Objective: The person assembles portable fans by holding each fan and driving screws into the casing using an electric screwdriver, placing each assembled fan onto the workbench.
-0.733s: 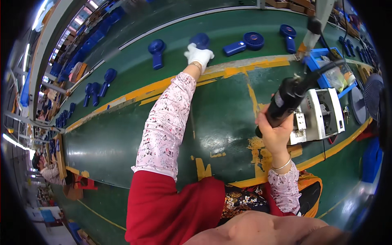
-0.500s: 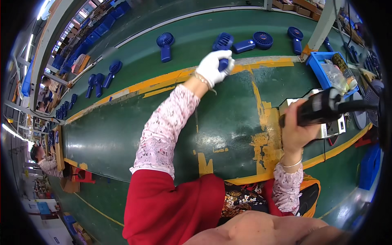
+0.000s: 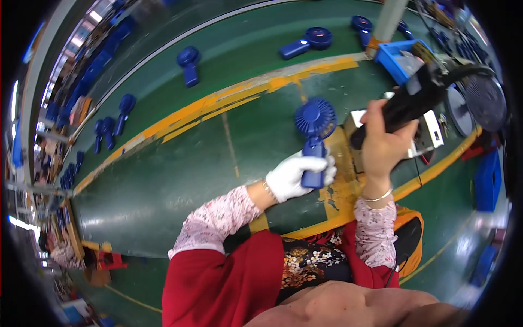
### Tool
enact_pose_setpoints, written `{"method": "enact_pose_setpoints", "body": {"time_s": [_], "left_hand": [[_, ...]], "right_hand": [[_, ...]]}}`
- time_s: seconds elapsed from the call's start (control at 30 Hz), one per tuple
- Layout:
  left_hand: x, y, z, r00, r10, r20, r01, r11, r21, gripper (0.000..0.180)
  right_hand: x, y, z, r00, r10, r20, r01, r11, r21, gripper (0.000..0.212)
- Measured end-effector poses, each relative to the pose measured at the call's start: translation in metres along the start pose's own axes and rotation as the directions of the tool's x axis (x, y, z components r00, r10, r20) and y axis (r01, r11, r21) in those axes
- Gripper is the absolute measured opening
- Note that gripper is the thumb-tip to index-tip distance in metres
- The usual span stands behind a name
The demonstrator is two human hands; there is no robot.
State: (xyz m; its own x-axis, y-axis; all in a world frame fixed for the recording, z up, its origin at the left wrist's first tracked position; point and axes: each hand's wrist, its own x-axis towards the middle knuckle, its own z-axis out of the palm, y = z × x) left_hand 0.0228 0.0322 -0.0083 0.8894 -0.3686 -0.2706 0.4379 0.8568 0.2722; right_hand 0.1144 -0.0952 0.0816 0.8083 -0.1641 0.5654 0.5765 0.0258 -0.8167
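Note:
My left hand [image 3: 299, 175], in a white glove, grips the handle of a blue handheld fan [image 3: 314, 119]. The fan is raised over the green bench, its round grille pointing away from me. My bare right hand [image 3: 383, 143] is wrapped round a black electric screwdriver [image 3: 412, 103], tilted, with a thick cord leaving its upper end. Its lower end shows just left of my fingers, to the right of the fan and apart from it. Behind my right hand stands a pale metal box [image 3: 430, 135], partly covered by hand and tool.
Beyond the yellow-taped edge, several blue fans lie spaced along a green belt [image 3: 229, 65], including one fan [image 3: 189, 66] straight ahead. A blue bin [image 3: 393, 61] with plastic bags stands at the far right, beside a metal post [image 3: 389, 24]. Grey fans [image 3: 485, 102] stand at the right.
My left hand has drawn a fan off the belt, back toward me and over the bench. The screwdriver stays in my right hand, now nearer the fan. The whole view has shifted slightly.

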Motion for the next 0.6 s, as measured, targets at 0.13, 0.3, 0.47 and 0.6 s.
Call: {"method": "enact_pose_setpoints", "body": {"time_s": [0.13, 0.3, 0.47, 0.6], "left_hand": [[-0.009, -0.023, 0.016, 0.972, 0.101, -0.214, -0.082, 0.992, 0.099, 0.031], [-0.004, -0.032, 0.022, 0.941, 0.158, -0.3, -0.102, 0.976, 0.195, 0.023], [-0.002, -0.036, 0.03, 0.932, 0.227, -0.283, -0.163, 0.959, 0.233, 0.018], [-0.004, -0.044, 0.021, 0.877, 0.422, -0.229, -0.231, 0.789, 0.569, 0.017]], "right_hand": [[-0.02, -0.002, 0.005, 0.993, 0.092, 0.078, -0.113, 0.929, 0.353, 0.03], [-0.029, 0.003, 0.005, 0.994, 0.01, 0.108, -0.048, 0.931, 0.362, 0.027], [-0.031, 0.014, 0.003, 0.977, -0.061, 0.204, 0.003, 0.961, 0.275, 0.047], [-0.041, 0.024, 0.006, 0.97, -0.034, 0.241, -0.026, 0.97, 0.241, 0.041]]}}
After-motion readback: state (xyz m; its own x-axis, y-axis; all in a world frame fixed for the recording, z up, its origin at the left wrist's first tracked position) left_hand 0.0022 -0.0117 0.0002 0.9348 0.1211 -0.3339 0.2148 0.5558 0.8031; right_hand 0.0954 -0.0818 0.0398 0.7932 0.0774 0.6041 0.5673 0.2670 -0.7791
